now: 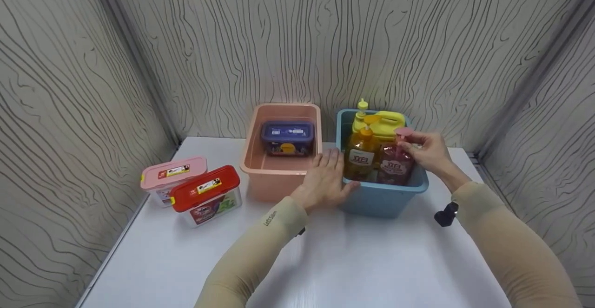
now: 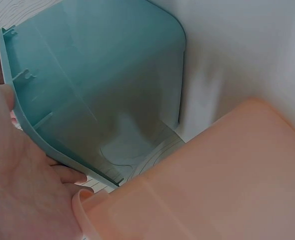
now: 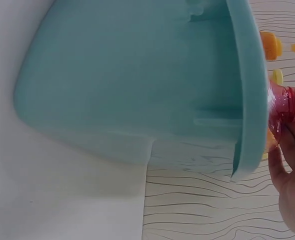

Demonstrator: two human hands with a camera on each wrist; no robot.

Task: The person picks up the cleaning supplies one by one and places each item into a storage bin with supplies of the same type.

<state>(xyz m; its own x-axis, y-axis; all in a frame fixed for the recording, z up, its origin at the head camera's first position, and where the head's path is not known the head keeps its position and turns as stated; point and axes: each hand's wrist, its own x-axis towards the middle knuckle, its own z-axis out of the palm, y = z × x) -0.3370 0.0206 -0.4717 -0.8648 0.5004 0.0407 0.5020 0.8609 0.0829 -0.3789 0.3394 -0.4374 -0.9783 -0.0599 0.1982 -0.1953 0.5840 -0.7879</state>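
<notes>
A pink pump bottle (image 1: 395, 166) stands in the front right of the blue bin (image 1: 376, 201), and my right hand (image 1: 431, 154) grips it just below its pump head. The right wrist view shows the fingers around the red neck (image 3: 286, 102), above the bin's rim. My left hand (image 1: 325, 180) lies with straight fingers over the gap between the blue bin and the pink bin (image 1: 279, 185), touching the blue rim with its thumb side. Beside the pink bottle is an amber pump bottle (image 1: 360, 159); behind them is a yellow jug (image 1: 390, 124), partly hidden.
A dark blue lidded tub (image 1: 288, 136) sits inside the pink bin. To the left on the white table (image 1: 372, 261) stand a red-lidded tub (image 1: 209, 196) and a pink-lidded tub (image 1: 174, 173). Wood-patterned panels (image 1: 279, 43) enclose the back and sides.
</notes>
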